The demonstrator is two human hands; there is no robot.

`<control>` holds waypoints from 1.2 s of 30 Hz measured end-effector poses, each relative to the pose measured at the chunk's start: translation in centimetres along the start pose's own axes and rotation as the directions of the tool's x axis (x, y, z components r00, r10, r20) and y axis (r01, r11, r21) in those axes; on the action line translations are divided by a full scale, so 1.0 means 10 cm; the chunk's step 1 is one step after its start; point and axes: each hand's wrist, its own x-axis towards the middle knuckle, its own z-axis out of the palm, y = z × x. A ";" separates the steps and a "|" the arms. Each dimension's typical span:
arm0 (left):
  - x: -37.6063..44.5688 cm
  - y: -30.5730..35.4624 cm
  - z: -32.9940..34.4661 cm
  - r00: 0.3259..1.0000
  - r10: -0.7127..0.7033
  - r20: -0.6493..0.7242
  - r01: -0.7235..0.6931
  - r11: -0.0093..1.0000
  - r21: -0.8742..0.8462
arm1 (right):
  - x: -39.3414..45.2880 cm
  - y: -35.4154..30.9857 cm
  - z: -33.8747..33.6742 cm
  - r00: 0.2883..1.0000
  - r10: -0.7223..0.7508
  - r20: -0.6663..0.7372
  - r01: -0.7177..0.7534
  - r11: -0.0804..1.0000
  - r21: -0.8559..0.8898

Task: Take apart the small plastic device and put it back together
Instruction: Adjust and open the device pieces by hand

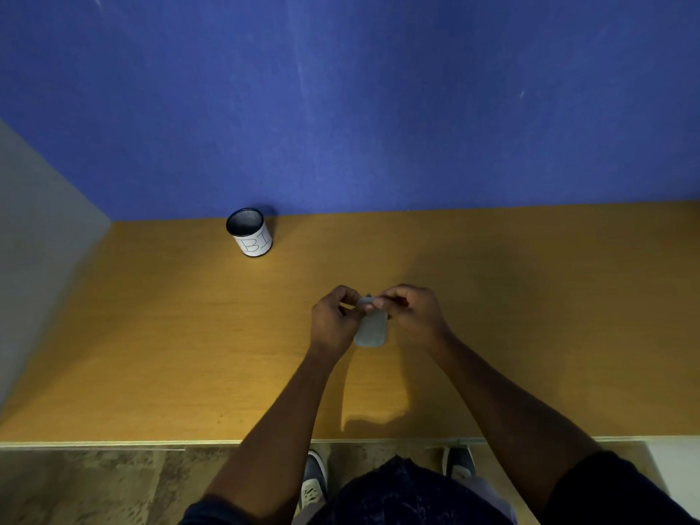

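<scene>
A small grey plastic device [372, 329], flat with rounded corners, is held above the middle of the wooden table [189, 335]. My left hand [333, 320] grips its left side with curled fingers. My right hand [411, 310] pinches its top end between thumb and fingertips. The upper part of the device is hidden behind my fingers, so I cannot tell whether any piece has come apart.
A black mesh cup [250, 232] with a white label stands at the back left, near the blue wall [341, 108]. A grey panel [38, 240] bounds the left side. The table's front edge [151, 443] runs just before my shoes and the floor.
</scene>
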 end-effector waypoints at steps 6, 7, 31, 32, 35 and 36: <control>0.01 -0.09 0.02 0.993 -0.104 -0.050 0.098 0.989 -0.108 | 0.01 0.03 0.01 0.992 0.099 0.079 -0.107 0.989 0.102; 0.02 -0.09 0.02 0.987 -0.145 -0.074 0.131 0.978 -0.164 | -0.01 0.06 0.01 0.991 0.110 0.081 -0.116 0.990 0.082; 0.11 0.21 -0.15 0.982 -0.150 0.113 0.181 0.917 -0.355 | 0.05 -0.11 -0.12 0.993 0.111 -0.031 -0.094 0.937 0.336; 0.11 0.21 -0.15 0.982 -0.157 0.101 0.183 0.918 -0.352 | 0.04 -0.11 -0.13 0.993 0.118 -0.021 -0.105 0.938 0.332; 0.09 0.19 -0.11 0.981 -0.173 0.091 0.194 0.916 -0.351 | 0.06 -0.10 -0.12 0.995 0.097 -0.030 -0.088 0.971 0.224; 0.07 0.18 -0.08 0.980 -0.180 0.090 0.200 0.914 -0.352 | 0.07 -0.09 -0.12 0.995 0.080 -0.056 -0.069 0.982 0.176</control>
